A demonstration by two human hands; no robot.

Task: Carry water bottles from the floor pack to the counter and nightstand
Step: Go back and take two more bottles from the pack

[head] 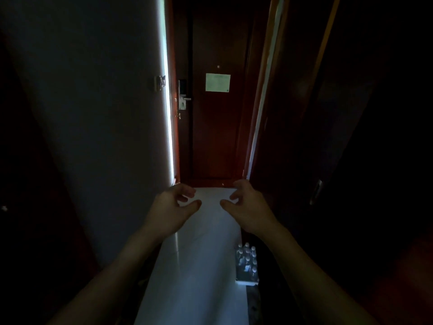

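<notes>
A shrink-wrapped pack of water bottles (247, 263) with white caps stands on the pale floor (199, 266) against the dark right-hand wall, low in the view. My left hand (173, 207) and my right hand (246, 205) are held out in front of me at mid-height, well above and beyond the pack. Both hands are empty, with fingers curled and spread apart. The two hands face each other with a gap between them.
I stand in a dim, narrow corridor. A dark wooden door (215, 127) with a lock handle (184, 97) and a paper notice (218, 82) closes the far end. A pale wall (93, 113) runs along the left; dark wooden panels (328, 137) line the right.
</notes>
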